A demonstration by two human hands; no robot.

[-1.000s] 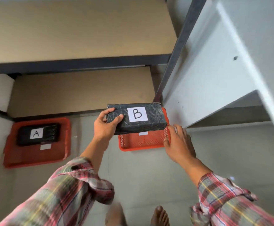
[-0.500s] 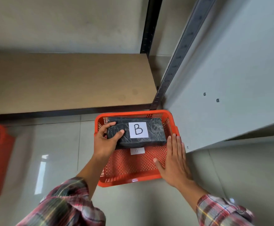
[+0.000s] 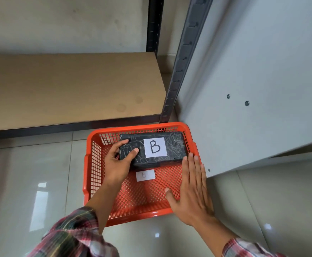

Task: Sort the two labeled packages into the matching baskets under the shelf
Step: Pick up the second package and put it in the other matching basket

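Going left to right, we start with our left hand (image 3: 117,165), whose grip pinches the left end of the black package (image 3: 172,148), thumb on top and fingers curled over the far edge. The package lies toward three o'clock from that grip, its long axis running nine to three, low inside the orange basket (image 3: 93,164) at the twelve o'clock end. We cannot tell whether it rests on the mesh floor yet. It is a crinkled, plastic-wrapped block with a white paper B label (image 3: 155,147); a smaller B tag (image 3: 145,175) sits on the rigid lattice at six o'clock of it. Our right hand (image 3: 192,190) is spread flat, holding nothing, over the basket's right rim. We judge that release comes next.
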